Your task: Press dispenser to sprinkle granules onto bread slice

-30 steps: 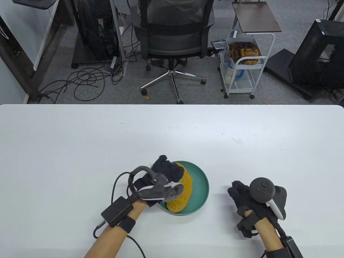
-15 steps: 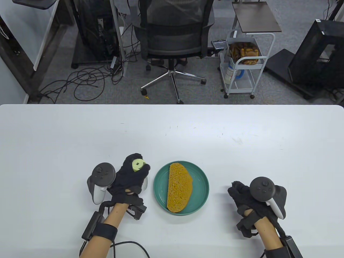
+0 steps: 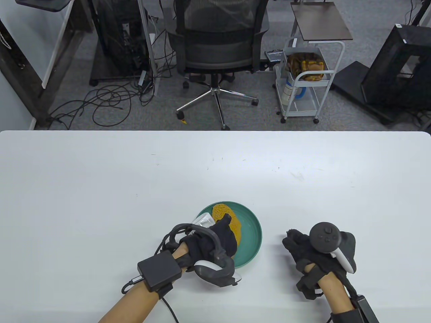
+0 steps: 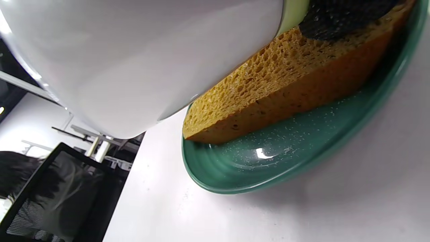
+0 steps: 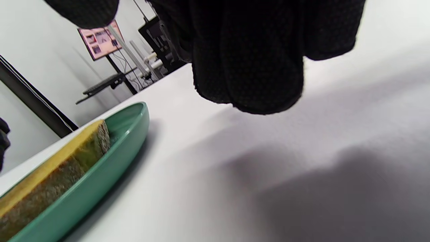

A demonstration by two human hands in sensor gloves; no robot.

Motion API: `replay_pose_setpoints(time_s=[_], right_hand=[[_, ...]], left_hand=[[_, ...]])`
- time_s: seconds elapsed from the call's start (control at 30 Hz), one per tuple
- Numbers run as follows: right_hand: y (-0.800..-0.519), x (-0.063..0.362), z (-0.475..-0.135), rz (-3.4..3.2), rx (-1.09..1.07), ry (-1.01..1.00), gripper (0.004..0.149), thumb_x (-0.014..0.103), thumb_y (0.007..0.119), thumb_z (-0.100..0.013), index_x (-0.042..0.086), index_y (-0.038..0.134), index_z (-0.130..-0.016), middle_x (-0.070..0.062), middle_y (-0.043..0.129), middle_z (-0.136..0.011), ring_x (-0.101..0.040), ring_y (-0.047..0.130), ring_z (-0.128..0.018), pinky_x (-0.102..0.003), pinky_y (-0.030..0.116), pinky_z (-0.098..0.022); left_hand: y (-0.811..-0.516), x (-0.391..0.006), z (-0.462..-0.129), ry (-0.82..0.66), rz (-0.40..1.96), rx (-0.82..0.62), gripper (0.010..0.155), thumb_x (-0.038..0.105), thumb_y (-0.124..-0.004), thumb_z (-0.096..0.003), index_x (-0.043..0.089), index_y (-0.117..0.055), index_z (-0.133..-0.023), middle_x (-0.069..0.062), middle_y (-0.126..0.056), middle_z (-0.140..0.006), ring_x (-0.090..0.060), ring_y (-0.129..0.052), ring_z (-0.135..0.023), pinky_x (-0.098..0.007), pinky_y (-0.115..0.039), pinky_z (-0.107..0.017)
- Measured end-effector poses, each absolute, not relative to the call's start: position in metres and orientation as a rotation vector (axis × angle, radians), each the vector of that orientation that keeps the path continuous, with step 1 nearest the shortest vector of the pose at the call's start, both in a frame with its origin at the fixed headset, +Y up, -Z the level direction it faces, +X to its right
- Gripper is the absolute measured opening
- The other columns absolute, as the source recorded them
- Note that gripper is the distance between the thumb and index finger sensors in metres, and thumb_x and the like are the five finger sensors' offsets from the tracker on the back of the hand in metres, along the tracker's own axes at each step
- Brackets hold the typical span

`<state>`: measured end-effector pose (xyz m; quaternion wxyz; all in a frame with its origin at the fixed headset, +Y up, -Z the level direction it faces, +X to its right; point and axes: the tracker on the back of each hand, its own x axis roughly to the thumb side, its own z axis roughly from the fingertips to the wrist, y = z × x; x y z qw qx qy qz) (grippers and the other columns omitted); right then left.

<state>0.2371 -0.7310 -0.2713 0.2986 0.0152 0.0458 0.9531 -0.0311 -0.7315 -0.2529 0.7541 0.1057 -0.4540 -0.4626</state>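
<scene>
A brown bread slice lies on a green plate near the table's front middle. My left hand holds a white dispenser tipped over the slice's left part. In the left wrist view the dispenser's white body fills the top left, close above the bread. White granules speckle the plate. My right hand rests on the table right of the plate, fingers curled and holding nothing. In the right wrist view its fingers hang above the table beside the plate.
The white table stretches wide behind and to both sides of the plate. Beyond its far edge stand an office chair and a small white cart. Cables trail from both wrists at the front edge.
My left hand swung the dispenser from upright at the plate's left back over the bread and tipped it. My right hand barely moved.
</scene>
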Motion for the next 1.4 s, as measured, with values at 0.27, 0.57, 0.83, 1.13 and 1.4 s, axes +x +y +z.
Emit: replay_pose_setpoints(time_s=[0.27,0.57,0.83,1.13,1.4], right_hand=[[-0.724,0.239,-0.270,2.498,0.045,0.018,0.058,0.041,0.073,-0.044,0.000,0.076,-0.084,-0.025,0.096,-0.069,-0.038,0.099,-0.043,-0.060,0.074,-0.047],[-0.728,0.240,-0.270,2.500,0.024,0.044,0.058,0.041,0.073,-0.044,0.000,0.076,-0.084,-0.025,0.096,-0.069,-0.038,0.099,-0.042,-0.060,0.074,-0.047],[-0.730,0.241,-0.270,2.502,0.007,0.046,0.058,0.041,0.073,-0.044,0.000,0.076,-0.084,-0.025,0.096,-0.069,-0.038,0.099,-0.043,-0.060,0.074,-0.047],[-0.731,0.241,-0.270,2.507,-0.001,0.060,0.058,0.041,0.073,-0.044,0.000,0.076,-0.084,-0.025,0.096,-0.069,-0.039,0.099,-0.043,-0.060,0.073,-0.047],[-0.730,0.241,-0.270,2.509,-0.002,0.068,0.058,0.041,0.073,-0.044,0.000,0.075,-0.085,-0.025,0.096,-0.070,-0.039,0.098,-0.044,-0.060,0.073,-0.048]], left_hand=[[-0.690,-0.100,-0.281,-0.655,-0.081,0.133,0.065,0.061,-0.077,-0.0494,0.030,-0.052,-0.100,-0.005,-0.069,-0.101,-0.025,-0.082,-0.093,-0.058,-0.042,-0.088],[-0.722,-0.219,-0.307,-0.254,0.955,0.001,0.077,0.057,-0.084,-0.0516,0.025,-0.042,-0.108,-0.009,-0.058,-0.112,-0.031,-0.069,-0.108,-0.060,-0.030,-0.087],[-0.758,-0.245,-0.302,-0.022,1.004,0.010,0.078,0.056,-0.085,-0.0515,0.024,-0.042,-0.108,-0.010,-0.059,-0.112,-0.032,-0.069,-0.109,-0.059,-0.031,-0.086],[-0.769,-0.252,-0.297,0.040,0.970,0.009,0.078,0.056,-0.084,-0.0523,0.024,-0.040,-0.108,-0.009,-0.056,-0.113,-0.033,-0.066,-0.110,-0.059,-0.028,-0.085],[-0.774,-0.258,-0.298,0.009,0.951,-0.105,0.083,0.059,-0.081,-0.0516,0.028,-0.030,-0.109,-0.007,-0.048,-0.116,-0.031,-0.058,-0.114,-0.061,-0.022,-0.084]])
